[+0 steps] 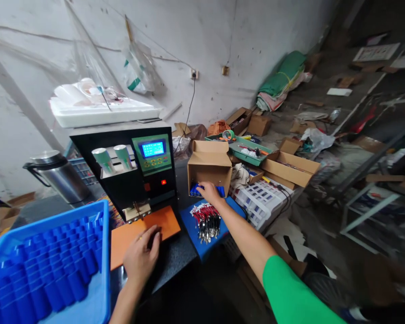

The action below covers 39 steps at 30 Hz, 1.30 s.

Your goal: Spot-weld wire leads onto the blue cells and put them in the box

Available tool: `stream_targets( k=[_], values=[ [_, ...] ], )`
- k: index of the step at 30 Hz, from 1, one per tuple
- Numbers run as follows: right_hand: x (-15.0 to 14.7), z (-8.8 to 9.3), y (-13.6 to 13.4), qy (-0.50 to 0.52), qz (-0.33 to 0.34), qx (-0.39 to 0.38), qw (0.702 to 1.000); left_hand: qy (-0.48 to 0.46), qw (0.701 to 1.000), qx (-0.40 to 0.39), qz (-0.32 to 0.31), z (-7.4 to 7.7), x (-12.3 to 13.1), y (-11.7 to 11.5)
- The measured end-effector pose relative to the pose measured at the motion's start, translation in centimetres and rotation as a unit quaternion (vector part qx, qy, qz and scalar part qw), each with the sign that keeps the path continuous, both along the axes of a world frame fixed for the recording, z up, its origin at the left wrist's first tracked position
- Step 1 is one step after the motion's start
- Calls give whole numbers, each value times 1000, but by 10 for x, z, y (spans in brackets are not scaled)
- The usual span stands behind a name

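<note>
My left hand (141, 258) lies released, palm down, on the orange board (165, 222) in front of the black machine (138, 175). My right hand (209, 191) reaches into the mouth of the cardboard box (209, 167), touching the blue pieces (194, 190) there; I cannot tell whether it grasps one. A bundle of wires (207, 222) lies just beside it.

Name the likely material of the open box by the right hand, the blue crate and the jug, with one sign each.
Box: matte brown corrugated cardboard, folded flaps. Blue crate: glossy moulded plastic, smooth uniform colour. Jug: probably brushed stainless steel, silvery sheen; handle looks like black plastic.
</note>
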State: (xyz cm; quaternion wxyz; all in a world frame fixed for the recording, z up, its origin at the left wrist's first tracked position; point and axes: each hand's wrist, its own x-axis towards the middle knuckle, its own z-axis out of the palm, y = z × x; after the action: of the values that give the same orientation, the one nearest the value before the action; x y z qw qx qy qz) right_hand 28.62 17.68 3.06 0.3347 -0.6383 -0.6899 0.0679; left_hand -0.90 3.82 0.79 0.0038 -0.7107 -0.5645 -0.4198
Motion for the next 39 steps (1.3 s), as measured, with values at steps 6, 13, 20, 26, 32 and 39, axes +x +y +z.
stream_targets(
  k=[6, 13, 20, 26, 32, 39],
  values=[
    [40, -4, -34, 117, -30, -22, 992, -6, 1000, -27, -9, 0, -2, 3],
    [57, -33, -70, 125, -34, -85, 988, 3, 999, -43, -3, 0, -5, 5],
    [51, -41, -67, 152, -40, -105, 982, 16, 998, -65, -4, 5, -6, 3],
    [52, -37, -65, 191, -55, -81, 977, 16, 998, -66, -7, 4, -5, 3],
    [55, -10, -63, 239, -83, -3, 967, 16, 998, -67, -10, 3, -6, 3],
    [48, 32, -75, 345, -72, 115, 929, -20, 996, -84, -25, 3, -8, 7]
  ],
)
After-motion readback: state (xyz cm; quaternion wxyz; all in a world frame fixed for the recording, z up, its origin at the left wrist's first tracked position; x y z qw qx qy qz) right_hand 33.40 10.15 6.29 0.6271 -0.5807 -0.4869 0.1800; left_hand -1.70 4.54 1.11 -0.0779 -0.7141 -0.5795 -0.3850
